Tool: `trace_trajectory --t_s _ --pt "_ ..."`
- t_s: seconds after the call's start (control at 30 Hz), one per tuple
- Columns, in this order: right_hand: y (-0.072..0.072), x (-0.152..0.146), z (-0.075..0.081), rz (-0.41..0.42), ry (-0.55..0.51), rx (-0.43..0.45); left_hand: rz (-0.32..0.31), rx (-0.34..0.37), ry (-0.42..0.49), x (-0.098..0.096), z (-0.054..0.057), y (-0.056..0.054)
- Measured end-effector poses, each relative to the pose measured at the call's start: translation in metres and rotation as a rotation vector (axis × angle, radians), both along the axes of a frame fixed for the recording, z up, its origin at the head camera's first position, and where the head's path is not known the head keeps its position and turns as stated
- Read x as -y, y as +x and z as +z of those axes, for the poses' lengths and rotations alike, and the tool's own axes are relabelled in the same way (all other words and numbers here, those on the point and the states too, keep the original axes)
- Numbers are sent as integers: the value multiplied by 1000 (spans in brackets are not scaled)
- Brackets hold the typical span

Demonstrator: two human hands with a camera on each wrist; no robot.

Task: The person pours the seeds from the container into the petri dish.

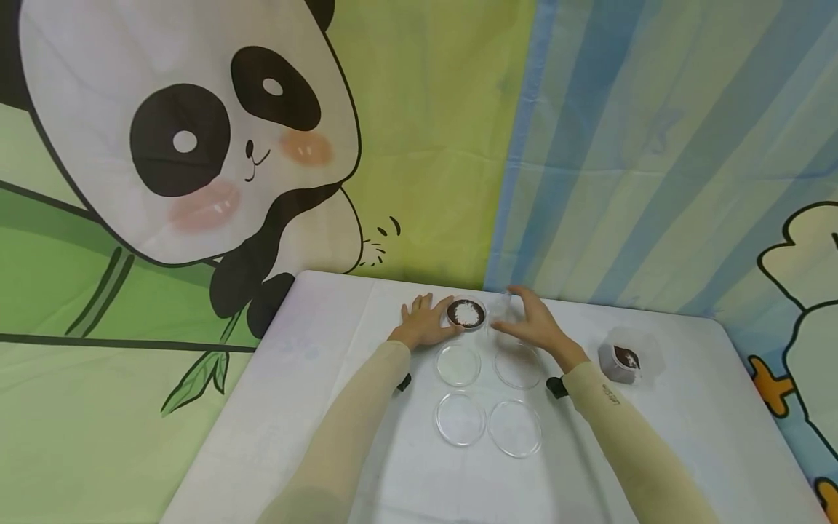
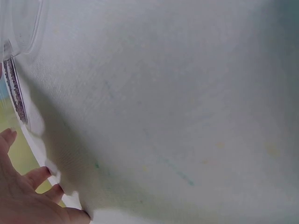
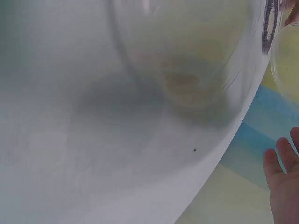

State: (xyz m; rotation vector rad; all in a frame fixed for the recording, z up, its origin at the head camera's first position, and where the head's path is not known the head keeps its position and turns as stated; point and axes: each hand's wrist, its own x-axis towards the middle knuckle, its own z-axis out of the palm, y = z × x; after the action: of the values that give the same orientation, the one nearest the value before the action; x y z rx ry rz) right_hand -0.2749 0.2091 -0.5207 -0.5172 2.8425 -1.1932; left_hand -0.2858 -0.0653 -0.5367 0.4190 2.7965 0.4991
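In the head view, my left hand (image 1: 427, 322) holds the left side of a round clear dish with dark brown crumbs topped by white bits (image 1: 467, 314), its thumb and index finger at the rim. Its other fingers are spread over the cloth. The left wrist view catches the dish's edge (image 2: 17, 93) side-on. From the right, my right hand (image 1: 538, 320) pinches a clear round lid (image 1: 500, 306), tilted up beside the filled dish. Three fingers of the right hand (image 3: 282, 177) stand apart from the lid (image 3: 286, 60) in the right wrist view; its thumb is hidden there.
Several clear round dishes or lids, including a near-left one (image 1: 461, 419) and a near-right one (image 1: 515, 429), lie on the white tabletop (image 1: 327, 407). A clear container with dark and white contents (image 1: 619, 362) stands at the right. A printed curtain (image 1: 432, 145) hangs behind.
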Motion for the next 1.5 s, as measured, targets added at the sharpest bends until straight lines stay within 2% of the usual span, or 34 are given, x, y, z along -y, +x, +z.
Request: trace_trajectory --t_s 0.23,0.47,0.67,0.9,1.33,1.5 --pt "-3 16 -1 7 -74 33 -4 -8 -1 1 0 0" --pt "-6 30 -7 38 -123 40 1 -33 -51 2 -9 -3" --pt "-7 38 -10 59 -151 35 -2 -42 -47 1 -14 -5" --pt "-10 49 -12 61 -153 51 -2 -42 -15 1 -12 -2" --pt "-19 66 -16 76 -85 21 10 -43 -42 1 -9 -2" --pt "-22 69 -15 93 -59 23 6 -37 -37 1 -4 -1"
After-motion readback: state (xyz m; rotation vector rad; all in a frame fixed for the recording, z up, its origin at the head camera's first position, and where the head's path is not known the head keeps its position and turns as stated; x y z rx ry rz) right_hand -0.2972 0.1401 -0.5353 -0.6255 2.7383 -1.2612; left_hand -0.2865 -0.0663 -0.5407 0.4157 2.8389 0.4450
